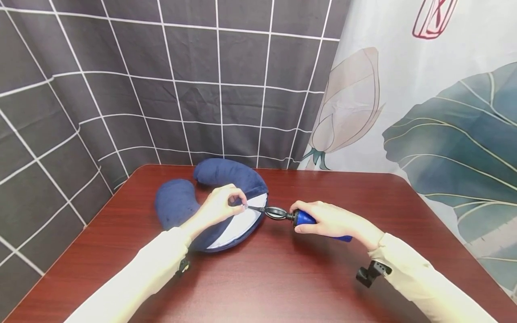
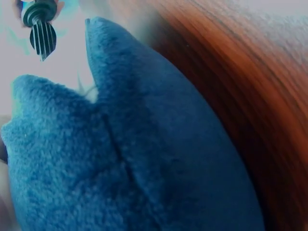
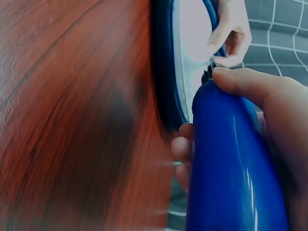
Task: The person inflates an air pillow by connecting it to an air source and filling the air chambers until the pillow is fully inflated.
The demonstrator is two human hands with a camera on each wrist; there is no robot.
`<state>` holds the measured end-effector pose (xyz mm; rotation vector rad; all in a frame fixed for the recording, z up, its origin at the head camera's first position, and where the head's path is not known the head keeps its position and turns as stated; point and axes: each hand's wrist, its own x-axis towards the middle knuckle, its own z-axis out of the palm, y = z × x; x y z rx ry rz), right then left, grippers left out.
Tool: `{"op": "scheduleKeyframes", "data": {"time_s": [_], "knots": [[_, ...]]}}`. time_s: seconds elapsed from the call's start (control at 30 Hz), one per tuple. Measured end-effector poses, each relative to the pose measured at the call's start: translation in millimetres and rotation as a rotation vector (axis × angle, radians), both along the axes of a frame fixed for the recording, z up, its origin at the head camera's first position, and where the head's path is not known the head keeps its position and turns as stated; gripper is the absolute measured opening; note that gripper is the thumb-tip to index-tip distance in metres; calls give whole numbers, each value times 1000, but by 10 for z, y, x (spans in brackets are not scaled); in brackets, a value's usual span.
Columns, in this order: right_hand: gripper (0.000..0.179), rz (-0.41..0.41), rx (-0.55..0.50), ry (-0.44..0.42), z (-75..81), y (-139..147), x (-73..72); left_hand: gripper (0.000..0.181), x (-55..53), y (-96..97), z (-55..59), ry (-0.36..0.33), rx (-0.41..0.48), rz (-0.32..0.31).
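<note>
A navy plush U-shaped neck pillow (image 1: 230,172) lies on the table, its cover parted along the right side over a white inner (image 1: 238,228). Above that white part, my left hand (image 1: 218,204) pinches a small clear valve (image 1: 245,206) between thumb and forefinger. My right hand (image 1: 333,220) grips a blue hand pump (image 3: 231,159) around its body. The pump's black nozzle (image 1: 276,212) points left, its thin tip right at the pinched valve. In the left wrist view, plush cover (image 2: 144,120) fills most of the picture and the left fingers are mostly hidden.
The reddish-brown wooden table (image 1: 258,287) has rounded far corners. Behind it hangs a dark curtain (image 1: 202,103) with a white grid. At the right, a pale curtain (image 1: 359,148) printed with a bud and a large leaf comes down by the table edge.
</note>
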<state>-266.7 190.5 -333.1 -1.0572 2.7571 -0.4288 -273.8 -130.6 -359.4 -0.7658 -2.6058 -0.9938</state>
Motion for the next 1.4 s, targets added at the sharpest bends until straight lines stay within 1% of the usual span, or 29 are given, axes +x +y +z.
{"op": "scheduleKeyframes", "data": {"time_s": [0.07,0.2,0.27,0.37,0.47,0.73,0.87,1.03,1.23,1.4], "knots": [[43,-7,0,31,2,42,-6,13,-7,-5,-3,-8,8,1],[44,-20,-11,136,-8,164,-33,13,-14,-11,7,-34,29,0],[46,-38,-23,179,-18,243,-56,12,-13,-9,17,-41,38,3],[47,-84,-41,219,-43,382,-110,12,5,3,38,-46,47,13],[47,-137,-52,234,-67,523,-172,13,29,22,62,-48,52,25],[46,-251,-47,255,-94,810,-304,16,63,96,116,-70,61,61],[47,-304,-35,234,-108,927,-350,17,89,127,124,-80,68,64],[48,-342,-35,187,-177,1070,-410,17,122,167,121,-95,78,57],[50,-389,-58,183,-288,1226,-462,18,159,191,92,-73,79,30],[51,-425,-65,161,-337,1320,-489,20,161,189,62,-62,76,9]]}}
